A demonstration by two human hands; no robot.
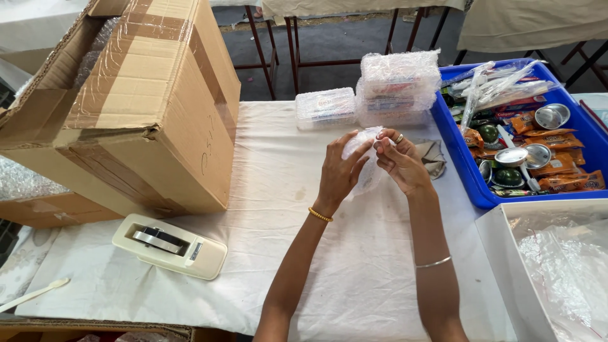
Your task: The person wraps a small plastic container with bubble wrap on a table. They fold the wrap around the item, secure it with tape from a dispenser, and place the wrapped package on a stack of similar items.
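Bubble-wrapped bundle looks half done, pinched between the fingers of left hand and right hand, while three wrapped packs already sit stacked behind.

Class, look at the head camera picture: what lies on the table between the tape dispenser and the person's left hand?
Nothing: in the head view, only bare white tablecloth lies between the tape dispenser and the left hand.

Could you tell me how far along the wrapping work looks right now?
Done: three bubble-wrapped packs sit stacked at the table's far edge. In hand: the left hand and right hand hold a small bubble-wrap bundle. Left: the blue crate is full of unwrapped small items.
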